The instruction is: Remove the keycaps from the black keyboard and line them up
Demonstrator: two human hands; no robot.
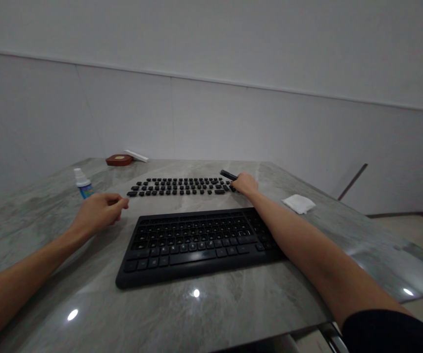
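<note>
A black keyboard lies on the table, many of its key positions bare of caps while the bottom keys and space bar stay in place. Behind it, loose black keycaps are laid out in rows. My right hand reaches over the keyboard's right side to the right end of these rows. Its fingers are closed around a slim black handle-like tool that points left; its kind is unclear. To the left of the keyboard, my left hand hovers with curled fingers and thumb drawn together; anything between them is hidden.
A small spray bottle with a white top stands behind my left hand. Further back are a reddish-brown box and a white flat object. A folded white cloth or tissue lies right of my right forearm. The grey marbled table meets a wall behind.
</note>
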